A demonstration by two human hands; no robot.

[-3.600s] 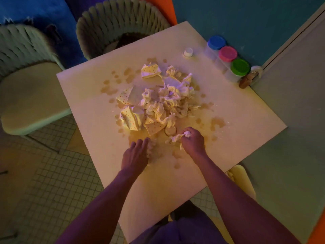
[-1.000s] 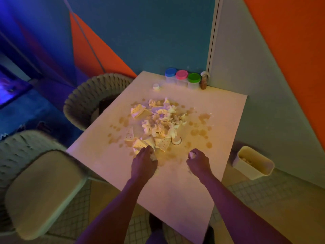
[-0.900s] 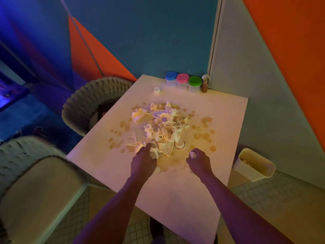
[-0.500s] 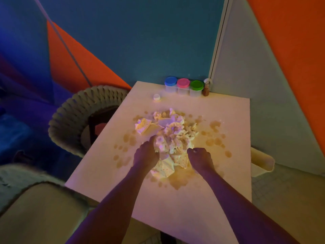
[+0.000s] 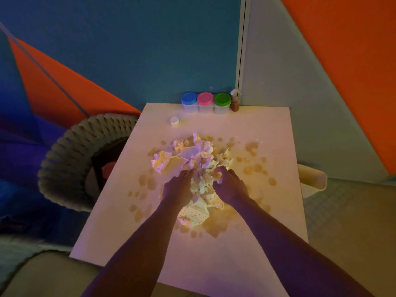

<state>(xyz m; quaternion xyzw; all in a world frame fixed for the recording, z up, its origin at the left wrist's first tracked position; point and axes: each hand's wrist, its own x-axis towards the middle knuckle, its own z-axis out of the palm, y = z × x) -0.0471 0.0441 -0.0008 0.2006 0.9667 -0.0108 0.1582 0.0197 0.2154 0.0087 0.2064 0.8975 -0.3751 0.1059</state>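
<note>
the crumpled paper heap (image 5: 199, 155) is pressed between both hands, most of it lying just beyond the fingertips and one dotted piece between the wrists. the left hand (image 5: 179, 187) is laid against it with fairly straight fingers; the right hand (image 5: 230, 185) is curled around a wad at the heap's edge. the gathering is judged largely done, as hardly any paper lies apart. the heap is not yet lifted off the table (image 5: 214, 264), and the stains (image 5: 250, 146) on either side of the hands are unwiped.
</note>
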